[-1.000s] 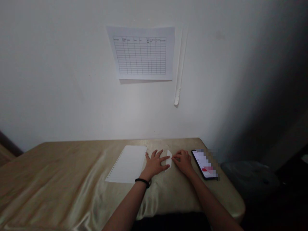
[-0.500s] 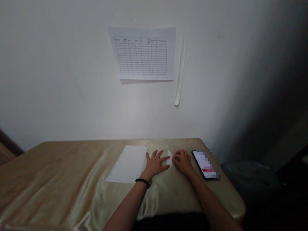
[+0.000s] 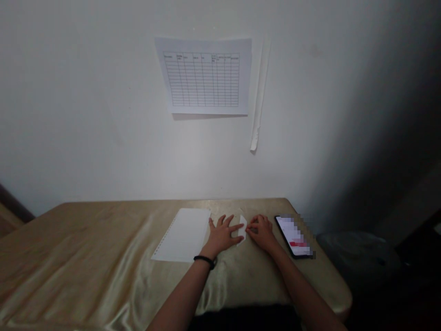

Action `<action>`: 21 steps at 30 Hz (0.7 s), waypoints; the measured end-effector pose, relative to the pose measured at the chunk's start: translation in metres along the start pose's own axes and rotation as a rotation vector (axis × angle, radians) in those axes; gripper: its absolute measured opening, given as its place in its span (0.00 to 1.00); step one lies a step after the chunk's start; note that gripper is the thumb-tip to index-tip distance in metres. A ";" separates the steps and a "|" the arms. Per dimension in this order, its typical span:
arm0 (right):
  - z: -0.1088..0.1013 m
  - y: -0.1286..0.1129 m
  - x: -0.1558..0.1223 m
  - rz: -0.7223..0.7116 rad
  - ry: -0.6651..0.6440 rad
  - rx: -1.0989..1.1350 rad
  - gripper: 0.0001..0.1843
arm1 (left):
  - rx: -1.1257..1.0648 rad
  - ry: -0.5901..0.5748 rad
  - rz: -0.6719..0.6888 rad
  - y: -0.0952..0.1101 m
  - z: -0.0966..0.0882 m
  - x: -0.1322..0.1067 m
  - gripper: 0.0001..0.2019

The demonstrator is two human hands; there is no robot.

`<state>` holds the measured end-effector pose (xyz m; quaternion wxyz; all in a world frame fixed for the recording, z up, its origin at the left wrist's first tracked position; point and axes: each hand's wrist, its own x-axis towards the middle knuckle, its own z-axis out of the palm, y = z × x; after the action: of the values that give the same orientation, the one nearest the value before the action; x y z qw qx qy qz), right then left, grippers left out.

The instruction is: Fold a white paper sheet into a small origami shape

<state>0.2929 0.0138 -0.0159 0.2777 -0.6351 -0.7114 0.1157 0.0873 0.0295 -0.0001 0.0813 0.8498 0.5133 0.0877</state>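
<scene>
A small white folded paper (image 3: 242, 229) lies on the gold cloth between my hands. My left hand (image 3: 221, 236) is spread out, with its thumb and index finger resting on the paper's left side; a black band circles that wrist. At the paper's right edge, the fingers of my right hand (image 3: 261, 232) are curled and pinched together on it. Left of my left hand is a white loose-leaf sheet (image 3: 182, 236) with punched holes along one side, its right edge near the hand.
A phone (image 3: 292, 236) with a lit screen lies right of my right hand. The satin-covered table (image 3: 86, 257) meets a wall bearing a printed table sheet (image 3: 206, 78) and a loose white strip (image 3: 259, 96). Beyond the right edge sits a greyish plastic-looking object (image 3: 358, 257).
Almost nothing differs. The fingers of my right hand have shifted very slightly at the paper's edge; my left hand stays in place.
</scene>
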 end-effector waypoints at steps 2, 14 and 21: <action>-0.001 0.000 -0.001 -0.006 0.002 -0.002 0.05 | -0.005 0.004 0.006 0.000 0.000 0.000 0.27; -0.006 -0.001 -0.006 -0.045 -0.061 0.066 0.02 | 0.008 -0.018 -0.008 0.002 -0.003 -0.001 0.27; -0.009 -0.002 -0.009 -0.052 -0.089 0.128 0.00 | -0.007 0.002 0.000 0.001 -0.003 -0.002 0.26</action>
<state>0.2968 0.0033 -0.0096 0.2890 -0.5915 -0.7305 0.1817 0.0868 0.0271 0.0033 0.0839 0.8494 0.5132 0.0905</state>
